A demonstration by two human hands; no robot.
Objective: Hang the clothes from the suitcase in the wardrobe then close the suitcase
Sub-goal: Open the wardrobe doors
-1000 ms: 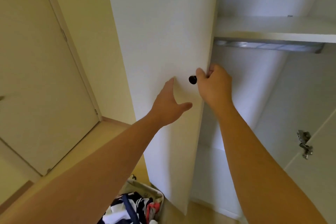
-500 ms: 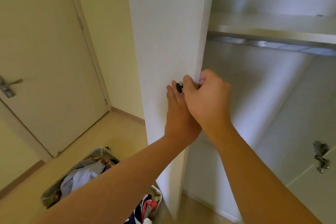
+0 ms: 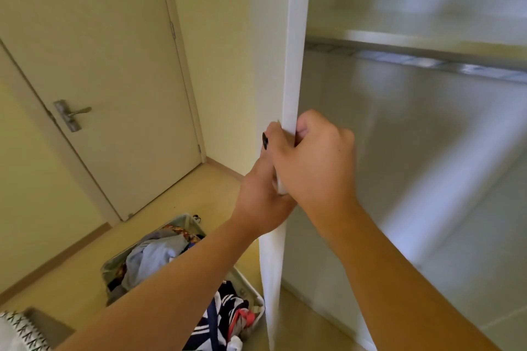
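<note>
We were on the opening step: our right hand [image 3: 313, 162] gripped the edge of the wardrobe door [image 3: 293, 65], fingers curled round it beside the black knob [image 3: 265, 140]. Our left hand [image 3: 256, 202] lay against the door's outer face, and we could not tell how its hidden fingers lay. The clothes [image 3: 154, 253] lay in the open suitcase [image 3: 244, 285] on the floor below. Next, we judged, the door needed swinging wide before we fetched a garment.
</note>
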